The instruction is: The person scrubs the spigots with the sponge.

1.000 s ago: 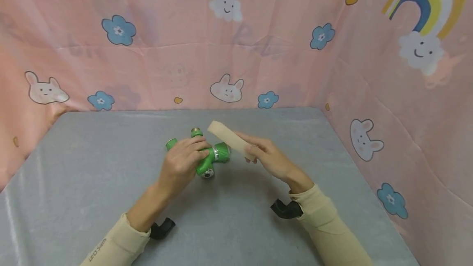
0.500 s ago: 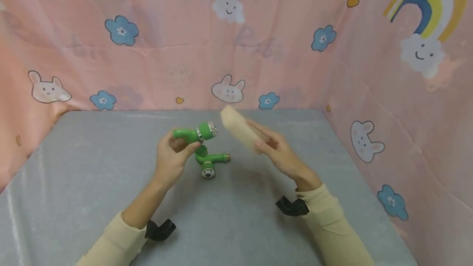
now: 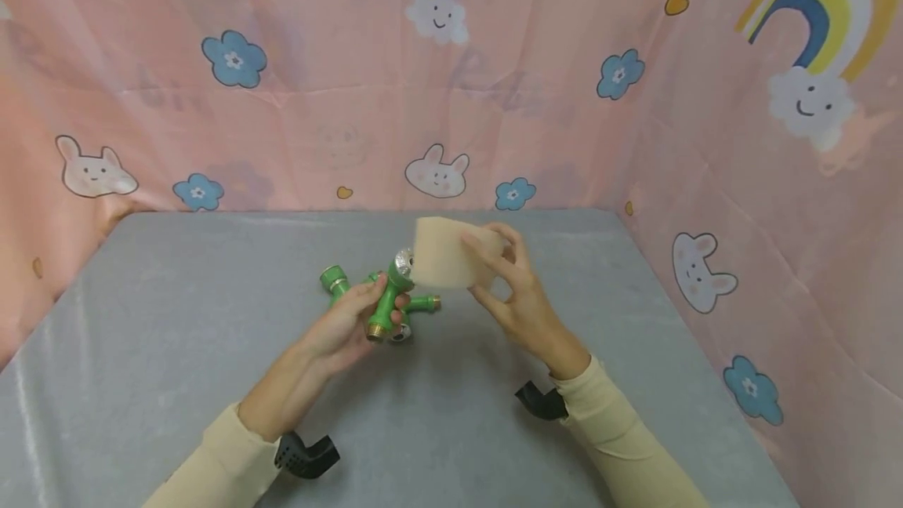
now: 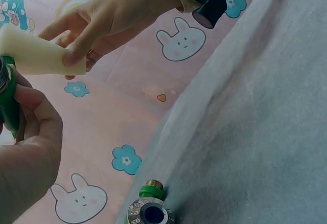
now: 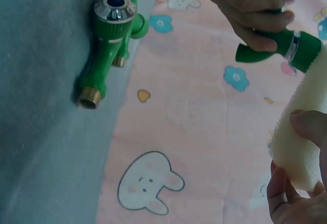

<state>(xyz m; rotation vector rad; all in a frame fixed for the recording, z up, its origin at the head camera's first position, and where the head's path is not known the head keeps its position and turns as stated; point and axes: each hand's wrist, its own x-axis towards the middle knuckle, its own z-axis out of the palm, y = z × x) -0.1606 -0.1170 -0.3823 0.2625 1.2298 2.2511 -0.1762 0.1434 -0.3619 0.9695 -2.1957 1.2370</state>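
Observation:
In the head view my left hand [image 3: 342,328] grips a green tap [image 3: 384,306] with a chrome-capped knob and a brass threaded end pointing toward me. A cream sponge [image 3: 440,253] is pinched between the thumb and fingers of my right hand [image 3: 525,300]. The sponge's left end lies against the tap's knob, hiding part of the chrome cap. From the right wrist view, the sponge [image 5: 299,137] meets the green knob [image 5: 309,52] of the held tap. Below my left hand another green tap [image 3: 425,303] lies on the table, partly covered.
The grey cloth-covered table [image 3: 550,445] carries more green tap parts, including a green end [image 3: 334,279] left of the hand. In the right wrist view one tap [image 5: 104,60] lies in front of another [image 5: 139,25]. A pink patterned curtain [image 3: 296,124] stands behind and to the sides.
My left hand has lifted the tap off the others and turned it, so its threaded end faces me. The right hand has tilted the sponge broadside and brought it against the knob.

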